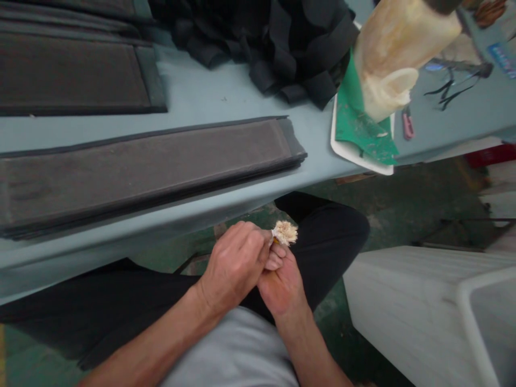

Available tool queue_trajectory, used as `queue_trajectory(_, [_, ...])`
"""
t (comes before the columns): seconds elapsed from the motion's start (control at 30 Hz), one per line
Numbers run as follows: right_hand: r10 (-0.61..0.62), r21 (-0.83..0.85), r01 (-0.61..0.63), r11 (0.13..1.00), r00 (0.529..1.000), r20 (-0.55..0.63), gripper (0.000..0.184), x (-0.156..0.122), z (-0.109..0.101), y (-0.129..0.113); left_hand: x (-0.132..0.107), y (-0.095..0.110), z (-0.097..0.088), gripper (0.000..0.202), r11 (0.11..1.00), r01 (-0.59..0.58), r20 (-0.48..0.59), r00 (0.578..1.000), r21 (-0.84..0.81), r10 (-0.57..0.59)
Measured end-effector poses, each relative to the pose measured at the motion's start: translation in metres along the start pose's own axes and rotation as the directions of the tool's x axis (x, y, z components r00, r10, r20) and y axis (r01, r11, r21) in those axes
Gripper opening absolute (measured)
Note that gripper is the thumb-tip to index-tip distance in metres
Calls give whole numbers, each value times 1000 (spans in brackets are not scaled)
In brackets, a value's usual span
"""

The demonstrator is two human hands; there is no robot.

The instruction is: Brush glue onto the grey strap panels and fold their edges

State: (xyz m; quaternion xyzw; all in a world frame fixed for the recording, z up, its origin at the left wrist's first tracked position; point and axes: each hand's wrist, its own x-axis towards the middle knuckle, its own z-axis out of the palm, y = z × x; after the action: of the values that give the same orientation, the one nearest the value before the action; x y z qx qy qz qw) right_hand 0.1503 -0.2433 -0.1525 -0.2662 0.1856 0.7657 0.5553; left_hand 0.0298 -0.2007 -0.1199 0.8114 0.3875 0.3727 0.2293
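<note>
My left hand (237, 260) and my right hand (282, 285) meet above my lap, both closed around a small brush (285, 233). Only its pale, clumped bristles show past my fingers, with a bit of yellow at their base; the handle is hidden in the hands. Beyond them, on the table (242, 88), lies a long stack of dark fabric strips (153, 166), apart from both hands.
More dark strips (68, 72) lie at the back left, beside a heap of black bands (282, 48). A stained plastic jug (399, 48) stands on a white tray (363, 162) with green sheeting. A pink cutter (407, 123) lies nearby. At right stands a white bin (407, 290).
</note>
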Motion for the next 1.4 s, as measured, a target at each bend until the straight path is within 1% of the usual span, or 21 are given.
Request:
queue_trajectory(0.1, [-75,6,75,997,997,-11,49,0,-2,-3,2,2,1,19,997,-24,61,998,74,19])
queue_trajectory(0.17, [-103,0,103,995,994,-24,48,1,-3,-4,3,5,2,23,986,-91,121,990,138,74])
queue_trajectory(0.23, [-121,-13,121,993,992,-40,44,2,-2,-5,3,9,4,27,975,-169,168,975,145,144])
queue_trajectory(0.27, [-129,-21,128,992,991,-44,43,2,-1,-6,3,11,4,27,979,-168,183,972,116,146])
queue_trajectory(0.3, [-135,-30,134,991,990,-44,42,2,0,-7,3,13,4,27,989,-129,191,975,64,115])
queue_trajectory(0.33, [-140,-40,139,990,989,-41,43,1,1,-8,4,15,4,25,999,-49,187,981,-7,50])
queue_trajectory(0.37, [-144,-50,142,989,989,-33,44,0,3,-9,4,17,3,22,994,60,178,983,-88,-43])
queue_trajectory(0.4, [-151,-59,149,987,988,-25,44,-2,5,-10,5,19,1,19,971,176,170,974,-165,-148])
queue_trajectory(0.47, [-170,-63,169,984,985,-7,42,-8,9,-10,7,21,-3,14,896,350,153,935,-274,-319])
queue_trajectory(0.53, [-189,-28,189,982,982,15,36,-15,15,-8,10,23,-7,13,842,435,135,900,-319,-414])
queue_trajectory(0.57, [-195,-3,195,981,980,29,31,-18,17,-7,11,24,-9,13,832,443,123,895,-333,-428])
queue_trajectory(0.63, [-195,17,194,981,979,63,23,-25,23,-4,14,27,-12,8,834,414,87,907,-365,-412])
queue_trajectory(0.7, [-194,-27,197,980,977,88,15,-30,26,-2,17,30,-15,12,840,377,56,920,-390,-387])
queue_trajectory(0.77, [-196,-90,203,975,977,84,10,-34,29,-1,20,33,-18,16,845,348,47,931,-407,-361])
queue_trajectory(0.87, [-184,-100,190,977,981,60,13,-36,29,2,24,36,-21,8,851,316,37,943,-420,-332])
queue_trajectory(0.97, [-154,-32,155,987,987,38,21,-33,28,5,25,36,-23,7,852,313,26,942,-419,-333])
queue_trajectory(1.07, [-106,29,107,994,994,-20,18,-32,27,8,24,34,-24,7,849,328,26,937,-414,-349])
queue_trajectory(1.17, [-86,70,89,994,995,-42,17,-34,28,10,24,31,-24,8,800,387,48,910,-459,-412])
queue_trajectory(1.33, [-51,73,53,996,998,-33,20,-36,33,13,25,29,-26,7,647,501,161,844,-575,-512])
queue_trajectory(1.37, [-55,60,56,997,998,-24,22,-35,35,13,26,29,-26,6,600,530,189,822,-599,-537])
queue_trajectory(1.4, [-70,38,71,997,997,-13,25,-34,37,14,26,29,-26,4,540,563,218,791,-625,-572])
